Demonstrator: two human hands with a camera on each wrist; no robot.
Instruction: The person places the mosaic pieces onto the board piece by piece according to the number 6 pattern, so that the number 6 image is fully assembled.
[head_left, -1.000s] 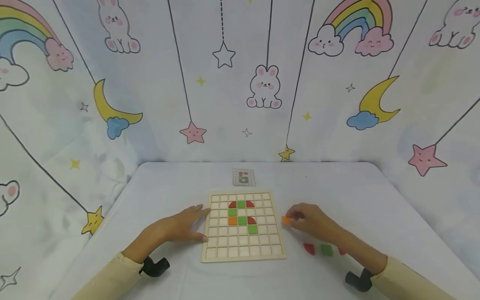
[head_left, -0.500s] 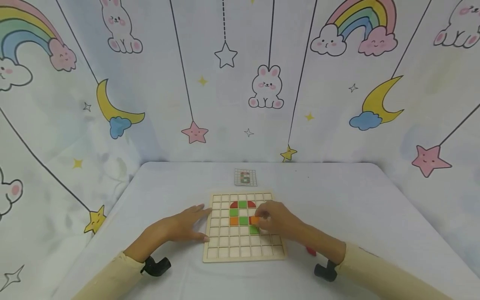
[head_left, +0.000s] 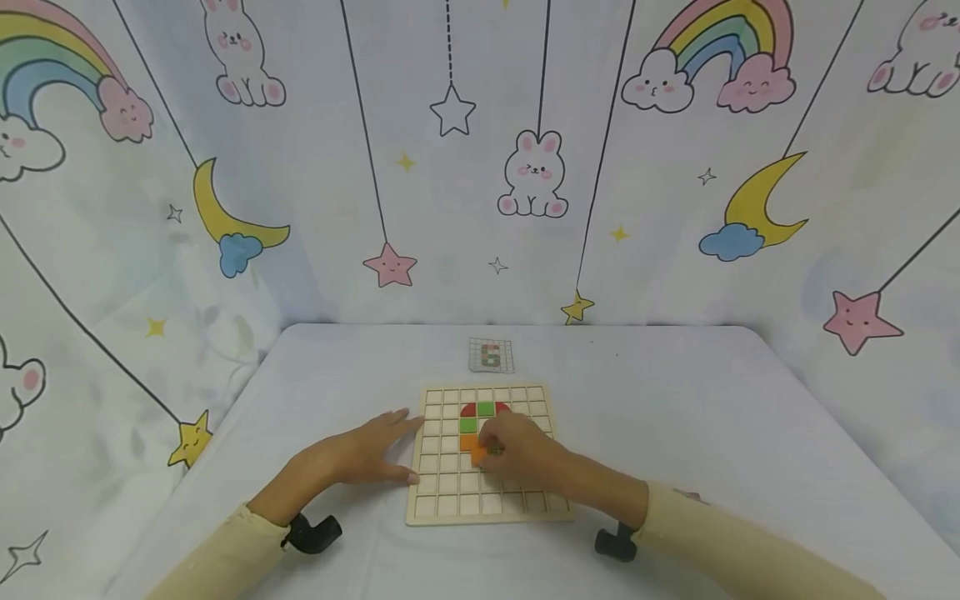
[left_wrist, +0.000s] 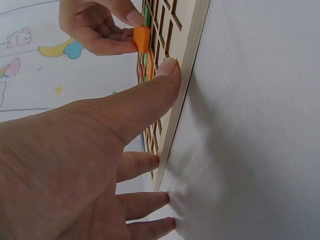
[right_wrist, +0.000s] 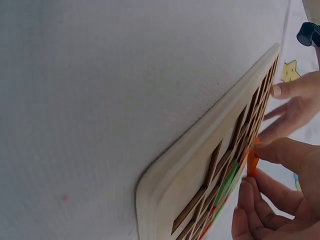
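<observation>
My right hand (head_left: 525,450) pinches an orange square tile (left_wrist: 142,39) between thumb and fingers, over the wooden grid board (head_left: 487,522). In the head view that held tile (head_left: 477,457) is just below another orange tile (head_left: 467,442) set in the grid. Higher up sit a green square tile (head_left: 486,408), a second green tile (head_left: 468,425) and a red rounded tile (head_left: 468,410). Part of the pattern is hidden behind my right hand. Along the board's left edge rests my left hand (head_left: 367,452), fingers spread, with the thumb (left_wrist: 167,70) touching the rim.
Behind the board a small card (head_left: 491,355) with a printed grid pattern lies on the white tabletop (head_left: 352,358). A printed cloth backdrop (head_left: 315,167) rises at the table's far side. My right forearm covers the place right of the board's near corner.
My right hand has carried the orange tile leftward from beside the board to above its middle. The loose red and green tiles at right are now hidden by the arm. My left hand stays put.
</observation>
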